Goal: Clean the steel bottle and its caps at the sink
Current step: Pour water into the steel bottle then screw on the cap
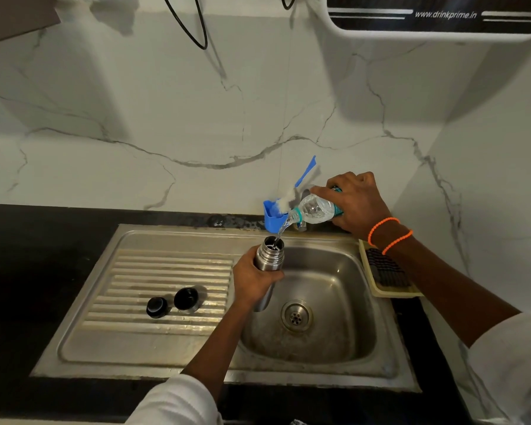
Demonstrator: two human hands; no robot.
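Here, in the head view, the left hand (255, 279) wraps its fingers round the open steel bottle (269, 256) and holds it nearly upright over the sink (344, 271) basin, while the right hand (357, 204) grips a tilted clear plastic bottle (314, 210) whose water streams into the steel bottle's mouth. Two black caps, a small cap (157, 307) and a larger cap (187, 299), sit side by side on the ribbed drainboard (135, 271), well apart from the hands; a blue holder (272, 214) with a brush (295, 188) hangs at the sink's back edge, just beside the plastic bottle's neck.

Steel bottle (269, 256) silver; caps (172, 302) black; holder (272, 216) blue (brush too).
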